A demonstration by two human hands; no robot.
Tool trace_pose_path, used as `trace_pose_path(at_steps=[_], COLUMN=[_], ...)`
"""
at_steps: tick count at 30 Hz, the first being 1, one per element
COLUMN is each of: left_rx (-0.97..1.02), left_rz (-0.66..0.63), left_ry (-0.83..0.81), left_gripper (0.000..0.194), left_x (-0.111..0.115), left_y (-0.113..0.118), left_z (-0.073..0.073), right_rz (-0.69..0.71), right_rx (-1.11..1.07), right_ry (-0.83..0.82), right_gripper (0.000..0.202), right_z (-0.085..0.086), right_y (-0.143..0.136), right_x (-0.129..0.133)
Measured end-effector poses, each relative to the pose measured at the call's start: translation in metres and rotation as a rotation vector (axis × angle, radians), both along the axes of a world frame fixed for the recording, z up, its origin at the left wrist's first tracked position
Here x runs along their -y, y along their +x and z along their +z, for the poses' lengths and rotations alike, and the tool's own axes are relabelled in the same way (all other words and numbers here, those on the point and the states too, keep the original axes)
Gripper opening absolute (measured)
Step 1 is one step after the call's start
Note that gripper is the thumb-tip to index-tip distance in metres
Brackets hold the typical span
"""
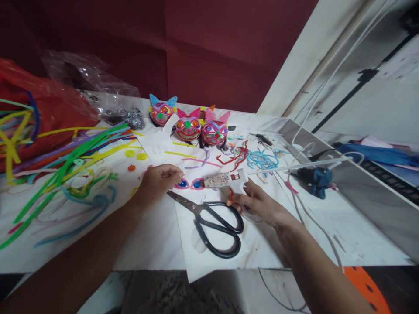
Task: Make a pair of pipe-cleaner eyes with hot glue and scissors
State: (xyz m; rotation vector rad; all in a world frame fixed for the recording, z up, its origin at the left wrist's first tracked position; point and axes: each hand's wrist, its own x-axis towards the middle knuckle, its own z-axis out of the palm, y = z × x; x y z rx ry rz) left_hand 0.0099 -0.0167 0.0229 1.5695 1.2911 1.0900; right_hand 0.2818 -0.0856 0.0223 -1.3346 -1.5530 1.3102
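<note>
My right hand (pixel 258 201) grips a white hot glue gun (pixel 229 179), its nozzle pointing left at a small pink and blue coiled piece (pixel 197 184) on white paper (pixel 255 244). My left hand (pixel 159 179) rests closed on the paper, its fingertips pressing a second pink and blue coiled piece (pixel 182 183). Black-handled scissors (pixel 214 220) lie shut on the paper just in front of both hands.
Three colourful pipe-cleaner masks (pixel 189 123) stand at the back. Loose pipe cleaners (pixel 72 161) spread over the left of the table beside a red plastic bag (pixel 46 109). Scraps (pixel 258 158), a white cable (pixel 307 213) and a blue cloth (pixel 317 179) lie at the right.
</note>
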Motion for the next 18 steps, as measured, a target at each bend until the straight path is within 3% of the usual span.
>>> trace_pose_path(at_steps=[18], left_rx=[-0.016], left_rz=[0.013], left_ry=[-0.016], left_gripper=[0.016], left_x=[0.0008], left_y=[0.0003], left_z=[0.0005], right_rz=[-0.020], right_rx=[-0.026], right_ry=[-0.011], right_gripper=[0.021], right_z=[-0.0002], right_y=[-0.0006], right_x=[0.0002])
